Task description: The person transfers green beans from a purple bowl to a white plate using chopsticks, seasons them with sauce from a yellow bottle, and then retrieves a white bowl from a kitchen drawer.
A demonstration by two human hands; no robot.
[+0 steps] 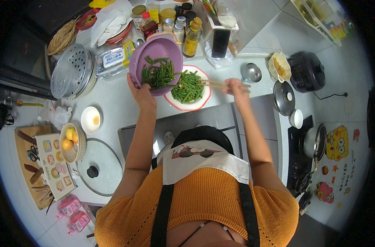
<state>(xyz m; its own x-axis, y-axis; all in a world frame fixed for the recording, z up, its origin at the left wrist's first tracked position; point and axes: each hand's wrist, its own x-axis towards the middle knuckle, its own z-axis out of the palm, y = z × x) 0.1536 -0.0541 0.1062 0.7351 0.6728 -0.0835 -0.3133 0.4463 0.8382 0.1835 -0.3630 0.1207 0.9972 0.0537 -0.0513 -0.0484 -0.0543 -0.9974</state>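
A purple bowl point(155, 46) is tilted toward the right, its rim gripped by my left hand point(143, 94). Cut green beans point(158, 74) lie inside it, some at the lower rim. Below and to the right, a white plate with a red beaded edge point(207, 92) carries a heap of green beans point(187, 88). A few beans bridge the bowl's rim and the heap. My right hand point(236, 87) holds wooden chopsticks point(216, 84), blurred, with their tips at the right side of the heap.
Behind the bowl stand seasoning jars and a yellow-capped bottle point(192, 38). A phone point(220, 43) leans upright near a metal bowl point(252, 73). Left are a steel colander point(75, 69), a white bowl point(91, 120), a fruit basket point(81, 148) and a glass lid point(102, 173). A pot point(310, 142) sits on the right-hand stove.
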